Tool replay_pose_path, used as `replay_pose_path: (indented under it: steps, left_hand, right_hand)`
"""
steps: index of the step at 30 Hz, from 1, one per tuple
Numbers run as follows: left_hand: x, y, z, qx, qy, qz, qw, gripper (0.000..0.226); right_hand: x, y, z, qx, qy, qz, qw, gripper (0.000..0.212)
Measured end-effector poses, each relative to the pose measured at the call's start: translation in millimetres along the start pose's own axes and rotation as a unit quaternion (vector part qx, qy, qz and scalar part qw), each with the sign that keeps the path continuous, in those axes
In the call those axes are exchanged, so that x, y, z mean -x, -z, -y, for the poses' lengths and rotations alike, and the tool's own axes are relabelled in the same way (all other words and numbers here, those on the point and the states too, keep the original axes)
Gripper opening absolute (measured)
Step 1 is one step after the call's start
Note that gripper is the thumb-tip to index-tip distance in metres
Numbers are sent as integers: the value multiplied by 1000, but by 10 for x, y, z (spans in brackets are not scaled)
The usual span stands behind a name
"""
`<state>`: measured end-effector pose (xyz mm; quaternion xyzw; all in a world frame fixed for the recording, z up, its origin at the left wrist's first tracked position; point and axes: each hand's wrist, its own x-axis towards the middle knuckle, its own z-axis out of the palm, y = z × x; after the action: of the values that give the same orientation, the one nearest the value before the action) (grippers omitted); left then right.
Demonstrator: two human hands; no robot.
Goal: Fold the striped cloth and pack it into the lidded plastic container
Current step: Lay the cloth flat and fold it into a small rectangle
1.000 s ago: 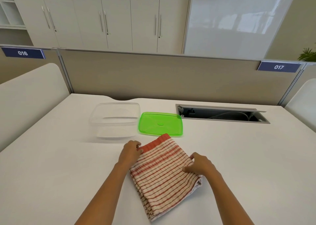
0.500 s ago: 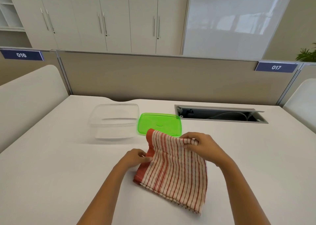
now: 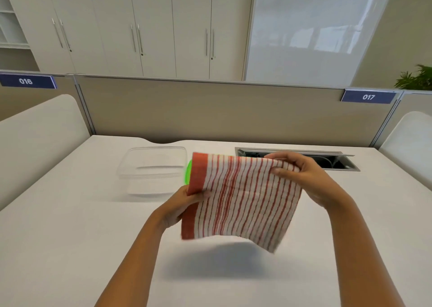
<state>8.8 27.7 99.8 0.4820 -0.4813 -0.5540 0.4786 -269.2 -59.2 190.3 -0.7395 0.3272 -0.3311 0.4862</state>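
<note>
Both hands up off the table (image 3: 70, 248), the cloth (image 3: 240, 201) hanging between them, its shadow on the top below. Left hand (image 3: 180, 207) has fingers clamped on the red-banded edge; right hand (image 3: 306, 178) pinches the far upper corner, fingers together on it. Behind the cloth, a sliver of green lid (image 3: 188, 172), touching the clear, open container (image 3: 153, 166).

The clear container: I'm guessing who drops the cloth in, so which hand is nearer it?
Left. The left hand grips the cloth just right of the container; the right hand holds the far edge.
</note>
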Motion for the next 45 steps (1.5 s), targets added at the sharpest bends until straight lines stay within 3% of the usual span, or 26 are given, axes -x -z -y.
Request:
replay_pose_path:
  steps: [6, 9, 11, 16, 18, 22, 25, 27, 30, 33, 36, 40, 42, 44, 45]
  left_hand:
    - [46, -144, -435, 23, 8, -2, 1000, 40]
    - [6, -235, -580, 32, -1, -3, 999, 29]
    - [-30, -306, -651, 56, -9, -10, 998, 23]
    - [-131, -423, -755, 139, -33, -39, 989, 34]
    - [-161, -432, -769, 188, -31, -41, 981, 33]
    - [-174, -403, -750, 253, -4, -30, 967, 34]
    - [-162, -297, -718, 271, 5, -48, 961, 32]
    - [-150, -162, -675, 241, 9, -74, 968, 32]
    - [-117, 49, -573, 147, 39, -103, 983, 28]
    - [-106, 150, -436, 101, 87, -123, 983, 26]
    - [-98, 153, -338, 83, 105, -119, 984, 30]
    - [15, 212, -383, 32, 14, -1, 999, 47]
    - [72, 241, -465, 45, -49, 17, 998, 52]
    - [87, 233, -538, 41, -87, 14, 995, 44]
    - [89, 214, -575, 28, -95, 3, 995, 37]
  right_hand:
    - [-110, 12, -554, -89, -90, -109, 986, 26]
    - [-99, -148, -800, -184, -142, -168, 958, 35]
    - [-64, -321, -914, -269, -160, -164, 936, 42]
    - [97, -812, -1022, -560, -206, -106, 795, 68]
    - [137, -995, -1023, -582, -231, -54, 778, 80]
    - [123, -1182, -938, -520, -212, 15, 827, 72]
    - [57, -1076, -842, -520, -178, -40, 834, 54]
    - [29, -927, -811, -510, -174, -81, 839, 47]
    - [5, -698, -776, -399, -192, -109, 890, 32]
    - [-13, -533, -713, -272, -200, -112, 934, 18]
    - [-10, -421, -656, -190, -199, -88, 957, 20]
    - [80, -212, -496, -145, -113, -47, 982, 40]
    - [125, -94, -446, -177, -67, -77, 979, 34]
    - [146, -54, -391, -193, -41, -92, 976, 22]
    - [146, -60, -370, -186, -31, -96, 977, 26]
